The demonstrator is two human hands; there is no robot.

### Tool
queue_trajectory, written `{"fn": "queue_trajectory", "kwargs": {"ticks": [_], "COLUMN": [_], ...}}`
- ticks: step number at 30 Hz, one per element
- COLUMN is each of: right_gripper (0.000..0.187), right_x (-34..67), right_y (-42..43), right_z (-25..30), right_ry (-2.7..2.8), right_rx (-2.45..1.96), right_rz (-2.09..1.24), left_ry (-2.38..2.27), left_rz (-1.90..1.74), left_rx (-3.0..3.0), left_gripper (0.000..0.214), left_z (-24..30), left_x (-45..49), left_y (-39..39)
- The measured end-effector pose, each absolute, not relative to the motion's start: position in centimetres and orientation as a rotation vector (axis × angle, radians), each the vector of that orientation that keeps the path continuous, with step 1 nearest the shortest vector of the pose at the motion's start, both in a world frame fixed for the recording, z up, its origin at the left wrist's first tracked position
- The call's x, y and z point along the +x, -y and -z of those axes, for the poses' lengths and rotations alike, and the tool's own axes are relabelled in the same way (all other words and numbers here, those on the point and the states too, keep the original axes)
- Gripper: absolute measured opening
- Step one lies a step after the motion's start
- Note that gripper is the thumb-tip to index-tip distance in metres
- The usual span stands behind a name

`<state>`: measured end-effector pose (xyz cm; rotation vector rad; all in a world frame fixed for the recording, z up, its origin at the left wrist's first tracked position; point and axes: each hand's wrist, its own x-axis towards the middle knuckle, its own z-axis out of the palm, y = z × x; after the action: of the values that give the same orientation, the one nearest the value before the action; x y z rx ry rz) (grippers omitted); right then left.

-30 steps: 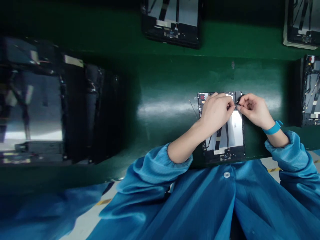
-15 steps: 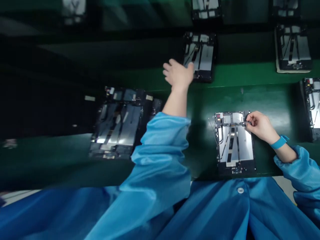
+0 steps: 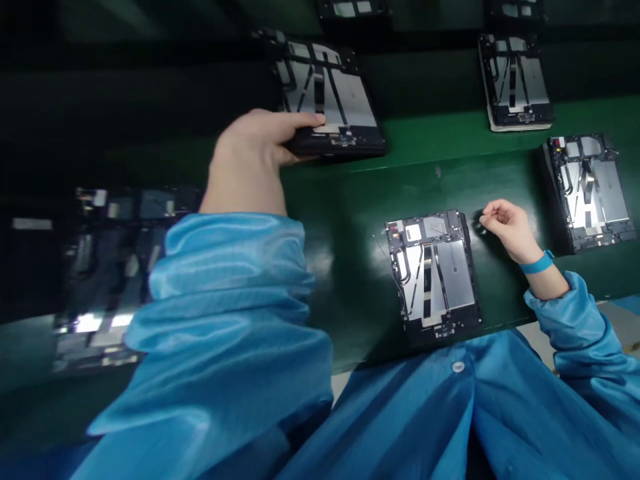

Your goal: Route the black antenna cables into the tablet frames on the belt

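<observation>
At the back of the bench, my left hand [image 3: 255, 150] is closed on the near left corner of an opened tablet [image 3: 345, 100]. Its thumb lies on top and its other fingers go underneath. Several layers may be stacked there; I cannot tell. Closest to my body lies another opened tablet [image 3: 457, 277], showing silver battery panels, black flex cables and a thin wire at its left edge. To the right of it, apart from it, my right hand [image 3: 510, 230] hovers over the bench with thumb and fingers pinched together. Whatever is between those fingertips, if anything, is too small to make out.
A stack of opened tablets [image 3: 590, 190] stands at the right, and another stack [image 3: 520, 80] sits on the raised green ledge [image 3: 440, 123] behind. A blurred opened tablet [image 3: 107, 280] lies at the left, partly behind my left sleeve. The green bench [image 3: 350, 267] runs between them.
My left hand has gone from spread fingers beside the back tablet to gripping its corner. My right hand has come off the near tablet's upper right corner. The view has shifted.
</observation>
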<state>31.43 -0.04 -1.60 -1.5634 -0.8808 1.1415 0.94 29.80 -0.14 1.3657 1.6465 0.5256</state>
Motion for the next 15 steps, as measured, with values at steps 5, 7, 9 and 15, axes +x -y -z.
{"fn": "queue_trajectory", "kwargs": {"ticks": [5,7,9,15], "right_gripper": [0.05,0.062,0.068,0.059], "right_x": [31.3,30.8,30.6,37.2], "right_y": [-1.7,-2.3,-2.3,2.9], "right_z": [0.6,-0.1,-1.0,-4.9], "right_ry": [0.776,0.771,0.81,0.829], "right_rx": [-1.53,-1.521,-1.547,-1.695], "right_rz": [-1.067,-1.098,-1.036,-0.743], "left_ry": [-1.488,-1.32,-1.191,-0.814], "left_rz": [-0.739,-0.742,-0.667,-0.578], "left_rx": [0.958,0.907,0.948,1.362], "left_gripper": [0.022,0.023,0.033,0.054], "left_z": [-4.1,-4.6,-4.4,-4.9], "left_x": [5.9,8.1,10.1,11.0], "left_y": [-21.7,-17.2,-13.0,-6.7]}}
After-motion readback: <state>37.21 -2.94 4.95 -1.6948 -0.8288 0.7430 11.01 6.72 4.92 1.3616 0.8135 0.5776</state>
